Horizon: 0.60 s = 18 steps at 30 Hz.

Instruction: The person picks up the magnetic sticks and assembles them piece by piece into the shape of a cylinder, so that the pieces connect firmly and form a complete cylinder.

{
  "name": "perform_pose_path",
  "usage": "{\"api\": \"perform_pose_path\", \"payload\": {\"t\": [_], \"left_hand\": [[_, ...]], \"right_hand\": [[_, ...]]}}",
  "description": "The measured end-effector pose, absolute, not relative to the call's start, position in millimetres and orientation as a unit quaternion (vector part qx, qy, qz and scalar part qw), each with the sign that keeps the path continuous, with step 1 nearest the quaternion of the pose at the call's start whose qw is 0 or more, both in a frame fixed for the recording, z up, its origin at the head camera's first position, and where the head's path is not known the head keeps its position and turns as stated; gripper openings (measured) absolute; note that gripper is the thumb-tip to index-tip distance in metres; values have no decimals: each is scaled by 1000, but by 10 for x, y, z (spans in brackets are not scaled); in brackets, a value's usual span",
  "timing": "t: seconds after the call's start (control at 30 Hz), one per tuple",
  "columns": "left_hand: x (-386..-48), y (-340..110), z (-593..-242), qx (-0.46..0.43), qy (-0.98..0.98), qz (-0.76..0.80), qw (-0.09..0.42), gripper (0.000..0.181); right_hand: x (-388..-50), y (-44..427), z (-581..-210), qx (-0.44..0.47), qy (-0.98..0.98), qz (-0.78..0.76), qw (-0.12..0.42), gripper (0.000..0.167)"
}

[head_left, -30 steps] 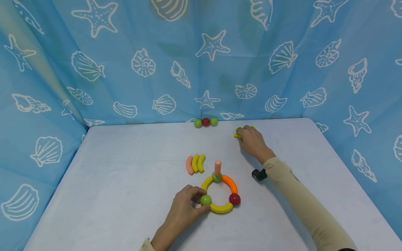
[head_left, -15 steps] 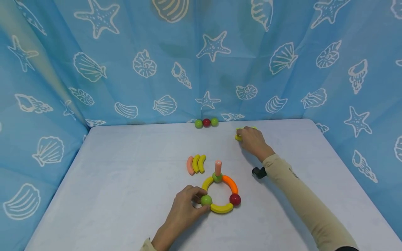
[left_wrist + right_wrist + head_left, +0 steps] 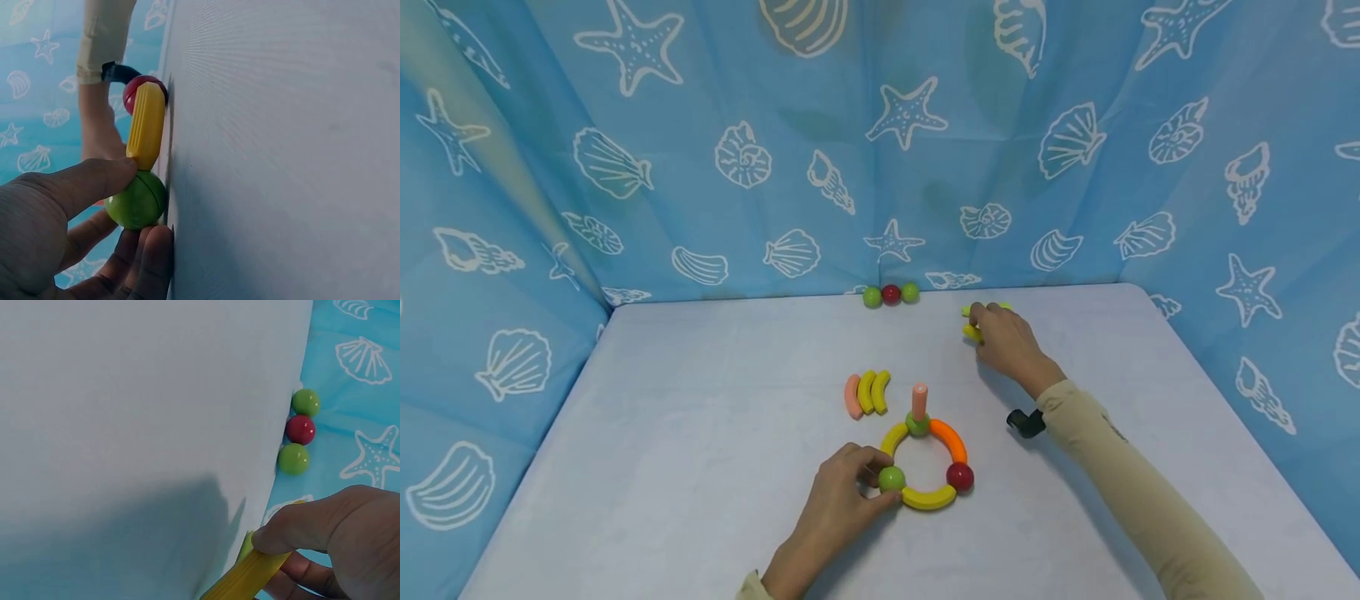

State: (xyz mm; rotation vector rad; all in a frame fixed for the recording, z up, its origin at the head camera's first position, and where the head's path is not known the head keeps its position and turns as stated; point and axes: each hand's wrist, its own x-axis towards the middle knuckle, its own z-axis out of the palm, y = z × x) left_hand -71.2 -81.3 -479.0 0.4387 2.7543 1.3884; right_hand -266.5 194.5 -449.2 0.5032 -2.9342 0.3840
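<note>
1. The left hand (image 3: 842,493) pinches the near green ball (image 3: 139,203) between thumb and fingers, its thumb lying at the joint with the front yellow stick (image 3: 928,499).
2. That ball belongs to a ring on the white table (image 3: 700,417): the front yellow stick, a red ball (image 3: 960,477), an orange stick (image 3: 950,437), the rear green ball (image 3: 917,426) and the left yellow stick (image 3: 893,437). A pink stick (image 3: 920,402) stands upright on the rear ball.
3. Near the table's far edge, the right hand (image 3: 1009,343) pinches a loose yellow stick (image 3: 240,580), thumb on top. A yellow-green piece (image 3: 246,546) shows just beside it, partly hidden by the hand.
4. The step in hand looks like picking out a loose stick while the other hand steadies the ring.
5. The next move probably calls for a firm pinch and a clean lift, leaving the neighbouring piece undisturbed, with the left hand light on the ring so its joints hold. Whether the yellow stick is off the table, I cannot tell.
</note>
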Motion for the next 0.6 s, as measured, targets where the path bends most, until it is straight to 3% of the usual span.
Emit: {"api": "perform_pose_path", "payload": {"t": [0.6], "left_hand": [[-710, -801, -4789, 143, 886, 441, 10, 31]], "right_hand": [[-2294, 2028, -4374, 155, -954, 242, 83, 28]]}}
